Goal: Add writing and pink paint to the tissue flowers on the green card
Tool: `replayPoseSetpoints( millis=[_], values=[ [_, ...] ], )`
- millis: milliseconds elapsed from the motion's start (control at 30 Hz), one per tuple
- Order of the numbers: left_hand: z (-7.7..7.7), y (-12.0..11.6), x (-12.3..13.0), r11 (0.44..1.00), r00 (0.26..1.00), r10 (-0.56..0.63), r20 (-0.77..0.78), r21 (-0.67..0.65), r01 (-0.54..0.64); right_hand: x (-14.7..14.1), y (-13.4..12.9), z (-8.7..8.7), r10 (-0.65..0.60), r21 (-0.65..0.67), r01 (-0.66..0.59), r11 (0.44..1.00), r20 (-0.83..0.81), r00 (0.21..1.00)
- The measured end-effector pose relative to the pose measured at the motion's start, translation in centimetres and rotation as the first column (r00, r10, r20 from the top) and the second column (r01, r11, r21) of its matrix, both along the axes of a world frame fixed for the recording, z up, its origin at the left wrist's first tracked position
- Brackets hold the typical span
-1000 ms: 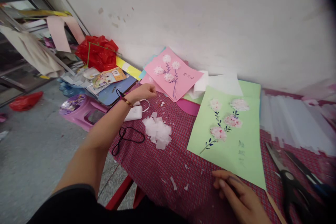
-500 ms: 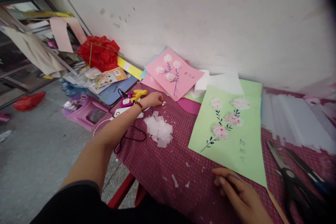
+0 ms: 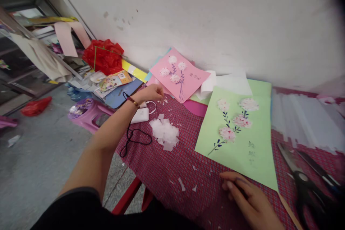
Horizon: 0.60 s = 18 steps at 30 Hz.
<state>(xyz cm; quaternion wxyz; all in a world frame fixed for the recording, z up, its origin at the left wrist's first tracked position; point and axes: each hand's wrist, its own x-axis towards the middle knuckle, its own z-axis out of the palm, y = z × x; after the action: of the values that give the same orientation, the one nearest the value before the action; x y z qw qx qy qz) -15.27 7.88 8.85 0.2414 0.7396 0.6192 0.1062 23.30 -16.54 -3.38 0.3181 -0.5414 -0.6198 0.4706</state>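
My left hand reaches over the far left part of the table with its fingers bent down and pressed together near small white scraps. What is under its fingertips is hidden. Beneath and beside the wrist lie a white power bank and a black cable. A pile of thin white paper squares sits nearer to me. My right hand rests loosely curled by the lower edge of a green sheet bearing pink-white paper flowers; nothing shows between its fingers.
Black-handled scissors and a knife lie at the right, below white strips. A pink flower sheet leans at the back. A purple stool and a red plastic bag are leftward.
My left hand has drawn back to the left, away from some scraps, and now covers where the yellow glue gun and purple item showed. My right hand has barely moved; the view shifted slightly.
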Motion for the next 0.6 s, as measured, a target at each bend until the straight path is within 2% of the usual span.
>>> replayPoseSetpoints(
  millis=[133,400,600],
  values=[
    [0.0,0.2,-0.1,1.000,0.998,-0.021,0.065,0.022,0.019,0.0,0.1,-0.1,0.016,0.008,-0.016,1.000,0.005,1.000],
    [-4.1,2.7,2.1,0.997,0.999,-0.032,0.009,0.069,0.031,-0.1,0.2,0.4,0.012,0.014,-0.012,1.000,0.011,1.000],
    [-5.4,3.2,3.9,0.990,0.990,-0.139,-0.025,-0.023,0.138,-0.1,0.2,0.1,0.009,0.009,-0.009,1.000,0.000,1.000]
  ],
)
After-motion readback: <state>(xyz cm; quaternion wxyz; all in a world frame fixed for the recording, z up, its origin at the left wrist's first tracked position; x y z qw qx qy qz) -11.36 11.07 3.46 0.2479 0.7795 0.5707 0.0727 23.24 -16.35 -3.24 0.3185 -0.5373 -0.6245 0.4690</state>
